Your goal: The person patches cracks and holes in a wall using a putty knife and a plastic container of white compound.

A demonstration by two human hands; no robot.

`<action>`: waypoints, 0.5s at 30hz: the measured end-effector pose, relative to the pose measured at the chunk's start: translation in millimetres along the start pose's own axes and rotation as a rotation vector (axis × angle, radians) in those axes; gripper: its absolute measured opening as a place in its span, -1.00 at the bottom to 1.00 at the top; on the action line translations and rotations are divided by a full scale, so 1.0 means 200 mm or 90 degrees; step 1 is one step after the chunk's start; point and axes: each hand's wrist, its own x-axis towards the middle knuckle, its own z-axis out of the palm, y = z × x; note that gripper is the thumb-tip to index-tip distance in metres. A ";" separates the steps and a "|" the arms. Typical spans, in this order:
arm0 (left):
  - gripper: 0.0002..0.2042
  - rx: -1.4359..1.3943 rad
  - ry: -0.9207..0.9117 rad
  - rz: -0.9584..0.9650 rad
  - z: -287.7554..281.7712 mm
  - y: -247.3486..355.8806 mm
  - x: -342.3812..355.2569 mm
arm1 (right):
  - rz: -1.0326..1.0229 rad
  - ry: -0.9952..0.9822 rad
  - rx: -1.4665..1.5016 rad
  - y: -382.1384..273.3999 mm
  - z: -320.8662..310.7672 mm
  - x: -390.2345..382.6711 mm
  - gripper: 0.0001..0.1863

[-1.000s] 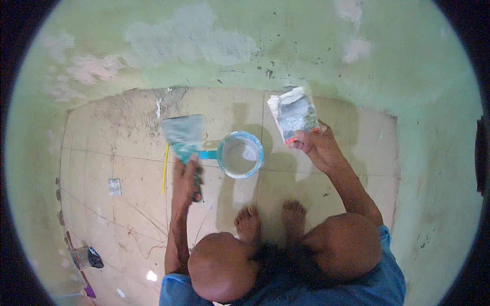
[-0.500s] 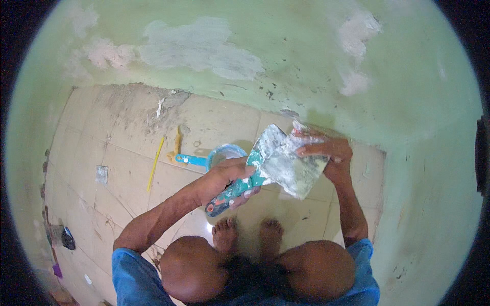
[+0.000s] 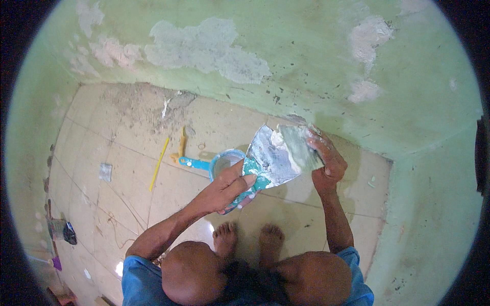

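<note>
My left hand (image 3: 228, 187) grips the green handle of a wide putty knife (image 3: 270, 160), its metal blade smeared with white putty. In my right hand (image 3: 329, 159) is a thin, flat, pale-green scraper plate (image 3: 297, 144), pinched along its far edge. The plate's inner edge meets the blade, and a ridge of white putty lies along that line. White putty also coats some of my right fingers. Below and left of the knife, a blue round dipper (image 3: 229, 152) with a straight handle stands on the floor, partly hidden behind my left hand.
Ahead rises a green wall (image 3: 306, 56) with whitish putty patches (image 3: 204, 50). On the tiled floor (image 3: 130, 176) lie a yellow stick (image 3: 159, 164), a yellowish-brown tool-like piece (image 3: 182, 145) and a small grey square (image 3: 105, 172). A black object (image 3: 69, 233) rests by the left wall.
The scraper plate has slid outward to the right across the blade, baring more metal and gathering putty along its edge. The knife's handle has tipped mostly out of sight under my left hand.
</note>
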 end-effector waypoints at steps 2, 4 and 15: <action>-0.68 0.047 0.020 0.027 0.00 -0.01 0.01 | 0.012 0.007 -0.014 0.03 0.02 -0.03 -0.29; -0.63 0.100 0.061 0.106 0.01 -0.08 0.03 | 0.020 -0.005 -0.024 0.06 0.03 -0.05 -0.25; -0.67 0.093 0.088 0.047 -0.03 -0.12 0.06 | 0.117 -0.038 -0.244 0.28 0.01 -0.13 -0.58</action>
